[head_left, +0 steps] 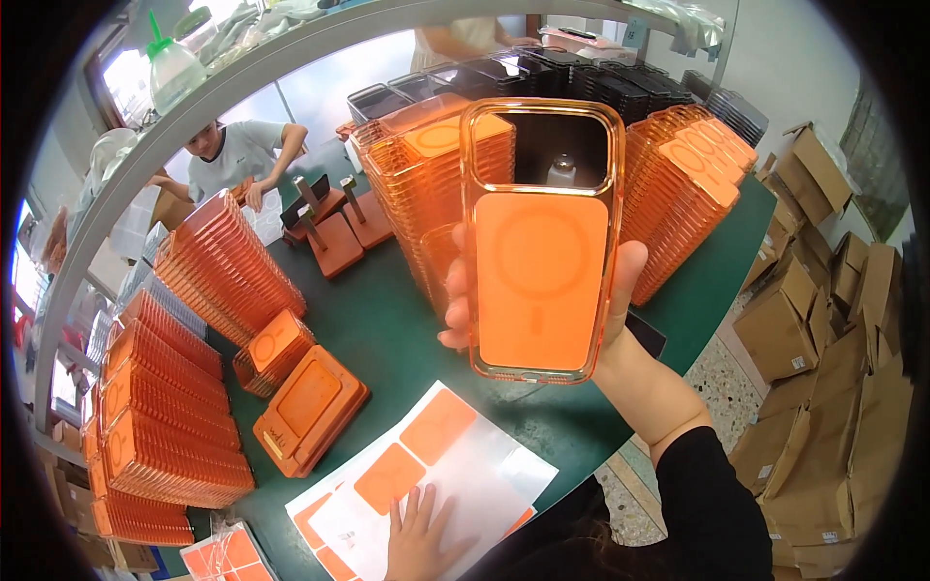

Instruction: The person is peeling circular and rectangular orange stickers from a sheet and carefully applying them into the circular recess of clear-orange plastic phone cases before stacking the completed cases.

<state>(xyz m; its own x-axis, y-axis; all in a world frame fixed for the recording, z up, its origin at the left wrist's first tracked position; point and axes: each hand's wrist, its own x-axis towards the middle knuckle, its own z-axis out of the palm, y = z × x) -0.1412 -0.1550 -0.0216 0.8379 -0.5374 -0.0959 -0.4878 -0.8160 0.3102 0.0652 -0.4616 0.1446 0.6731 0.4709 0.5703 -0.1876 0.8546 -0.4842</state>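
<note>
Upright above the table, a phone case [542, 281] with a clear orange rim and an orange back panel is held in my right hand [616, 324]. My thumb presses its right edge and my fingers wrap its left edge; a faint ring and short bar show on the panel. My left hand [418, 540] lies flat, fingers spread, on a white sheet [499, 470] bearing orange rounded stickers [389, 478]. More such sheets lie beneath it. Left of the paper sits an orange block [311, 412] with a phone-shaped recess, beside a short stack of cases [275, 352].
Tall stacks of orange cases stand at left [174, 436], behind the held case [417, 194] and at right [678, 194]. Black cases [601, 87] line the back. Orange fixtures with metal posts [334, 242] stand near a seated co-worker [237, 160]. Cardboard boxes [823, 387] crowd the right.
</note>
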